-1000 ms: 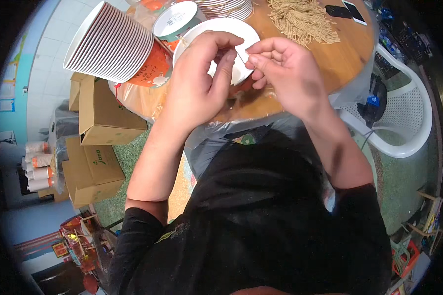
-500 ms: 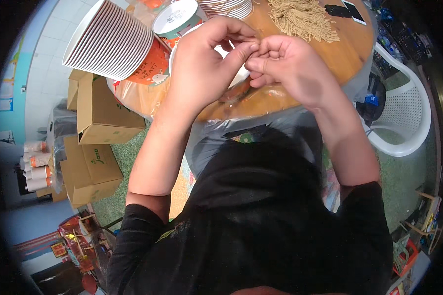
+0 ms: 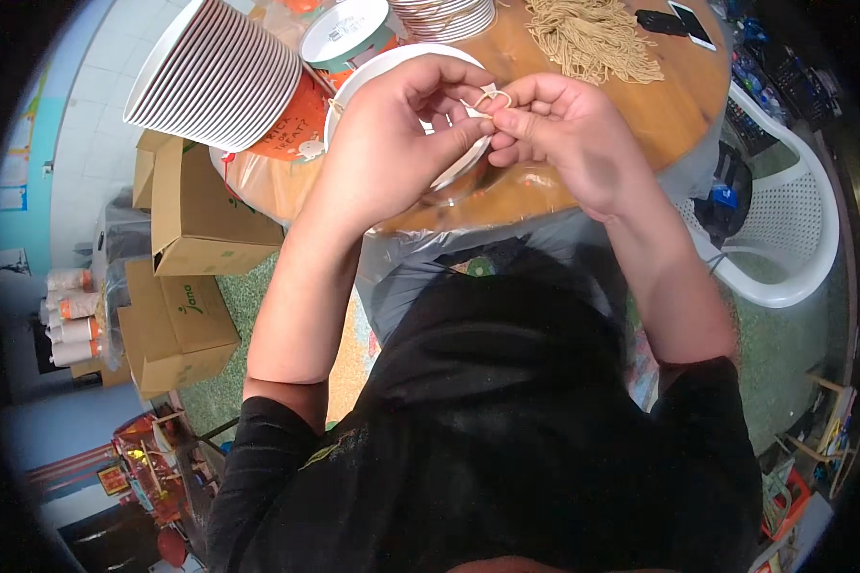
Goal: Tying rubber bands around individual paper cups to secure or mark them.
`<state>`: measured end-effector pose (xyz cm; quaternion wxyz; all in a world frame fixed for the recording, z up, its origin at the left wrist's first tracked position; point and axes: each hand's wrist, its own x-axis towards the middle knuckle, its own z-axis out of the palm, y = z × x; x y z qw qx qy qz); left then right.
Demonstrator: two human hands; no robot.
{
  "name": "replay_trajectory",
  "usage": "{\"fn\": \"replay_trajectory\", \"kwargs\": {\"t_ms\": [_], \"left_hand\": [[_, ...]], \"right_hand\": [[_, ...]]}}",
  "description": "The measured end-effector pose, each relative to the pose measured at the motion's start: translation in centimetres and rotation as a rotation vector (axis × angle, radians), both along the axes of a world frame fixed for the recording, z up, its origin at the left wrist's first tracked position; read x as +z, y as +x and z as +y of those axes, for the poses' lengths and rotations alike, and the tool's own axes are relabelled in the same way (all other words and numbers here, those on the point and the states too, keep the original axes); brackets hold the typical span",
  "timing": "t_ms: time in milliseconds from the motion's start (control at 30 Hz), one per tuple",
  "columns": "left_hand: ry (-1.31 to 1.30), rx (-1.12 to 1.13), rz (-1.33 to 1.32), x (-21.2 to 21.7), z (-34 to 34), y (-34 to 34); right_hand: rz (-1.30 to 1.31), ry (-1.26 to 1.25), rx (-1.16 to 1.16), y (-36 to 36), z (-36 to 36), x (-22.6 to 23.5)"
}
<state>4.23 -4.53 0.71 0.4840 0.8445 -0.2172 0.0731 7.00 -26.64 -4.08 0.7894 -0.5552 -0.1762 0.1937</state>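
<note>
Both hands, the left hand [image 3: 401,143] and right hand [image 3: 569,134], pinch a short tan string [image 3: 487,97] half-looped, its knot seemingly unfinished, above a white paper bowl [image 3: 392,72] on the round wooden counter [image 3: 659,115], with a bowl stack [image 3: 225,76] and loose string pile [image 3: 592,38] beyond.

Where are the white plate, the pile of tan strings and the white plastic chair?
white plate [image 3: 377,76], head view, on its bare upper-left rim.
pile of tan strings [image 3: 592,38], head view, on the middle of the heap.
white plastic chair [image 3: 793,215], head view, on its perforated seat.
</note>
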Motion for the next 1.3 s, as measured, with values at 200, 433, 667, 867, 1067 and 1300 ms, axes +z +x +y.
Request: {"fn": "replay_trajectory", "kwargs": {"t_ms": [200, 433, 667, 867, 1067, 1300], "left_hand": [[-0.061, 0.071, 0.052, 0.3, -0.3, -0.3], [-0.071, 0.119, 0.049, 0.3, -0.3, -0.4], [-0.004, 0.135, -0.025, 0.2, -0.5, -0.6], [-0.153, -0.018, 0.141, -0.3, 0.2, -0.1], [-0.040, 0.000, 0.116, 0.1, 0.1, 0.1], [-0.009, 0.023, 0.106, 0.1, -0.2, -0.2]], "right_hand": [[-0.010, 0.011, -0.054, -0.6, 0.4, 0.3], [0.094, 0.028, -0.173, -1.2, 1.2, 0.4], [-0.081, -0.027, -0.145, -1.0, 0.9, 0.2], [-0.111, 0.004, -0.136, -0.6, 0.6, -0.4], [-0.073, 0.035, -0.129, -0.8, 0.6, -0.4], [0.017, 0.054, -0.150, -1.2, 0.7, -0.4]]}}
